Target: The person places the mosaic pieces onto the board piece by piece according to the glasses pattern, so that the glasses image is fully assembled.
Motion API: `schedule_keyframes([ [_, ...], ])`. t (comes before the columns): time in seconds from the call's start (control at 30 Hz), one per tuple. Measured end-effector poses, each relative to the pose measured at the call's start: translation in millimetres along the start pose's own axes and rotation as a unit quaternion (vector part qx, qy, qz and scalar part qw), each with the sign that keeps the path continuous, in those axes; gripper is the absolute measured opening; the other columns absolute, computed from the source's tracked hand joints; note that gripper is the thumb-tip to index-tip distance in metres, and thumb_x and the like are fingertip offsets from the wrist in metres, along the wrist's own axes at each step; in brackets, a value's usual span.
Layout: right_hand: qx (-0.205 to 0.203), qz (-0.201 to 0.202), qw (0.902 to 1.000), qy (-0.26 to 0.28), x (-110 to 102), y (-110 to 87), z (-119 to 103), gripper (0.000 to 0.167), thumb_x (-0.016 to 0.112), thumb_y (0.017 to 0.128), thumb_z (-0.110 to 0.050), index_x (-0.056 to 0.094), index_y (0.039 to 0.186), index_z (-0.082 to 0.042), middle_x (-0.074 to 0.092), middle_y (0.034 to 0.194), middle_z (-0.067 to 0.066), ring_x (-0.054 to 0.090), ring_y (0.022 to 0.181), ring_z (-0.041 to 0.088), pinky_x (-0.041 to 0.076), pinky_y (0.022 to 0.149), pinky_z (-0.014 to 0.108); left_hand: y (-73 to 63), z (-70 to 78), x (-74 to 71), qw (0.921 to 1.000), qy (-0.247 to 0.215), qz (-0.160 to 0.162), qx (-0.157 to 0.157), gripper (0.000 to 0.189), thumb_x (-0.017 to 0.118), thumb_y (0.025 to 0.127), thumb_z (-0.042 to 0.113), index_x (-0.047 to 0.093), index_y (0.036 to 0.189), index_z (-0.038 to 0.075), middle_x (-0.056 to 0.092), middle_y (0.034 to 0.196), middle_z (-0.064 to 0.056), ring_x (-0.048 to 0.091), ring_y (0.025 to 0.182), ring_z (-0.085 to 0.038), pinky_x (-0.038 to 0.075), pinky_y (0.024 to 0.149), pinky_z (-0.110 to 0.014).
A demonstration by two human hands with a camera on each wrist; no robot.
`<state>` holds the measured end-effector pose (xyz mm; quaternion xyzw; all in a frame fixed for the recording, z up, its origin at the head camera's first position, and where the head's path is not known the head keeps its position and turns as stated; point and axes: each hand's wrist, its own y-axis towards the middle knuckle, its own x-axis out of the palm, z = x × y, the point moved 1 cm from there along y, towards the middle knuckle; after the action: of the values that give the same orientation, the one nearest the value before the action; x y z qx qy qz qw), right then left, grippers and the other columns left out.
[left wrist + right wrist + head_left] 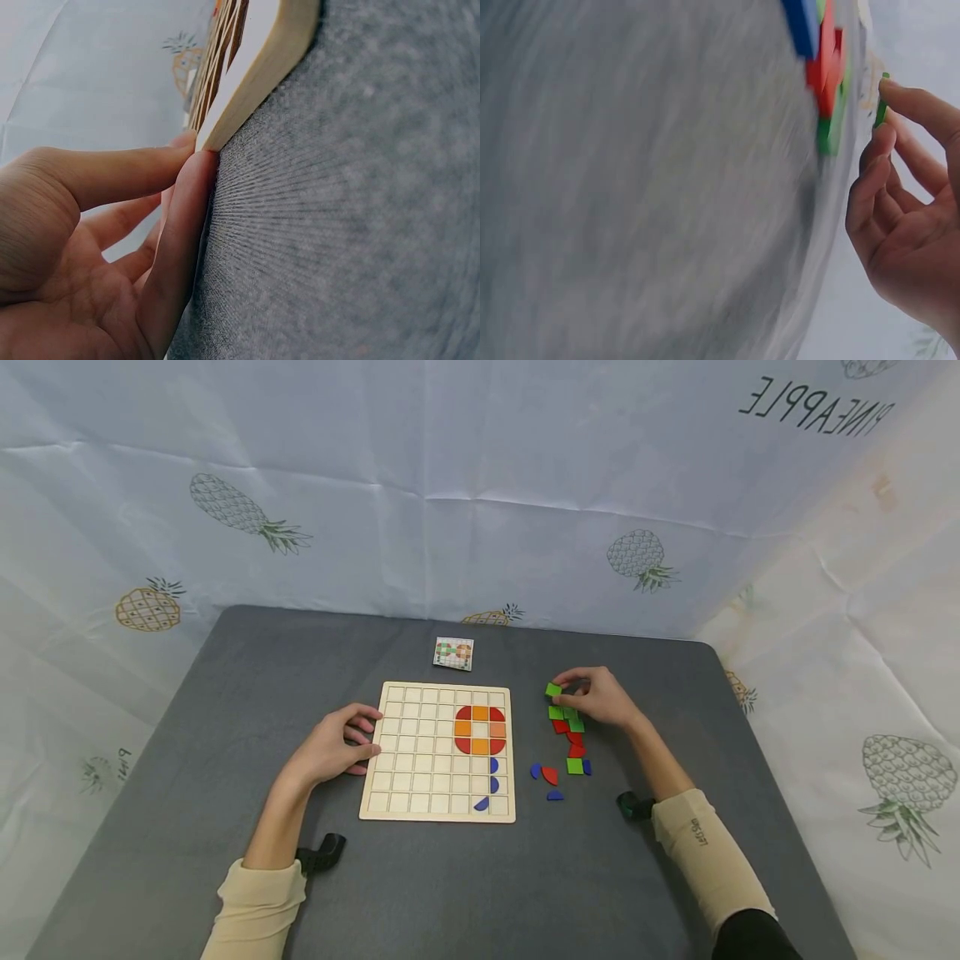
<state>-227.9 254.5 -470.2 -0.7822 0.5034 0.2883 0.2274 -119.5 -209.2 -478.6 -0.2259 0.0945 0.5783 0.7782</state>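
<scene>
A pale wooden grid board lies on the table, with red, orange and blue pieces set at its right side. My left hand holds the board's left edge with thumb and fingertips; up close, in the left wrist view, the fingertips meet the wooden rim. Right of the board, my right hand pinches a green square tile between thumb and finger. That tile appears edge-on and raised in the right wrist view. Below the hand lie more green tiles and red pieces.
A small printed pattern card lies behind the board. Nearer the front are a loose red quarter-round piece, blue half-round pieces and another green tile. A pineapple-print cloth hangs behind the grey table.
</scene>
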Motion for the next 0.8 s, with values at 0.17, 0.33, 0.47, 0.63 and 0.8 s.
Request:
schedule_keyframes([
  [0.17, -0.014, -0.010, 0.9998, 0.007, 11.5, 3.4, -17.1, 0.031, 0.084, 0.097, -0.020, 0.078, 0.124, -0.006, 0.078, 0.110, 0.018, 0.051, 0.051, 0.011, 0.037, 0.048, 0.024, 0.1, -0.5, -0.1, 1.0000, 0.000, 0.000, 0.001, 0.053, 0.078, 0.098, 0.004, 0.057, 0.147, 0.001, 0.056, 0.126, -0.023, 0.063, 0.099, -0.028, 0.068, 0.066, -0.037],
  [0.33, -0.030, -0.028, 0.9987, 0.031, 23.2, 4.4, -35.9, 0.031, 0.084, 0.097, -0.018, 0.078, 0.125, -0.006, 0.077, 0.113, 0.018, 0.050, 0.053, 0.012, 0.038, 0.050, 0.024, 0.5, -0.8, -0.5, 1.0000, -0.002, 0.001, 0.001, 0.053, 0.078, 0.098, 0.003, 0.057, 0.146, 0.001, 0.056, 0.126, -0.023, 0.063, 0.098, -0.028, 0.068, 0.065, -0.037],
  [0.47, -0.042, -0.046, 0.9970, 0.046, 32.6, 5.8, -50.1, 0.032, 0.084, 0.096, -0.017, 0.078, 0.126, -0.007, 0.076, 0.116, 0.019, 0.047, 0.054, 0.012, 0.039, 0.050, 0.026, 0.8, -0.9, -0.5, 1.0000, -0.003, 0.001, 0.000, 0.053, 0.078, 0.098, 0.003, 0.057, 0.147, 0.000, 0.056, 0.126, -0.023, 0.063, 0.098, -0.028, 0.068, 0.066, -0.037],
  [0.63, -0.053, -0.072, 0.9949, 0.046, 47.1, 10.7, -64.7, 0.032, 0.085, 0.096, -0.018, 0.079, 0.126, -0.009, 0.075, 0.115, 0.015, 0.050, 0.056, 0.011, 0.042, 0.052, 0.027, 1.2, -1.3, -0.3, 1.0000, -0.001, 0.002, -0.001, 0.053, 0.079, 0.098, 0.003, 0.057, 0.147, 0.001, 0.056, 0.125, -0.023, 0.063, 0.098, -0.028, 0.068, 0.065, -0.036],
  [0.8, -0.075, -0.096, 0.9921, 0.032, 61.2, 15.8, -78.6, 0.031, 0.085, 0.096, -0.017, 0.079, 0.124, -0.008, 0.076, 0.113, 0.013, 0.051, 0.058, 0.011, 0.041, 0.054, 0.025, 1.2, -1.4, -0.5, 1.0000, -0.003, 0.003, 0.001, 0.054, 0.079, 0.097, 0.002, 0.057, 0.146, 0.000, 0.056, 0.125, -0.023, 0.062, 0.098, -0.028, 0.068, 0.065, -0.036],
])
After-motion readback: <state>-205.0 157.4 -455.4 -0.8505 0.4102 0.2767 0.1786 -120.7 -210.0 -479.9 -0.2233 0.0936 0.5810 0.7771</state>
